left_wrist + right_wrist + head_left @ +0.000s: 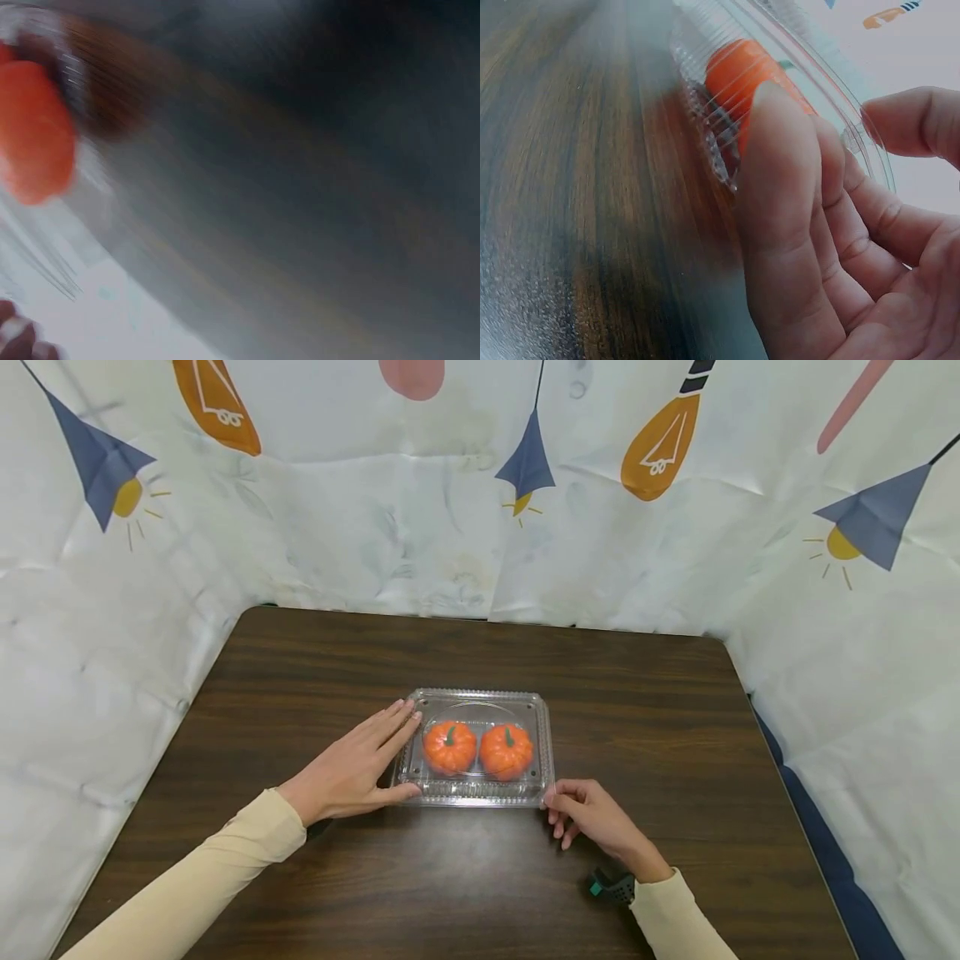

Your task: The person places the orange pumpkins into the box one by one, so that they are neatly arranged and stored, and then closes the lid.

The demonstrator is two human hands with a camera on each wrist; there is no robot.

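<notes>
A clear plastic clamshell container (480,795) lies on the table with its lid down. Through the lid show two small orange pumpkins, the left pumpkin (450,750) and the right pumpkin (507,754), each with a green stem. My left hand (360,768) lies along the container's left side, fingers straight and thumb at its near left corner. At the near right corner, my right hand (588,814) pinches the rim between thumb and curled fingers (780,195). The left wrist view is blurred; one pumpkin (36,135) appears there at the edge.
The dark wood-grain table (637,718) extends around the container. White cloth (420,543) printed with lamps and bulbs hangs behind and at both sides. A dark band with a teal piece (611,887) sits at the right wrist. Dark blue fabric (817,835) shows beyond the table's right edge.
</notes>
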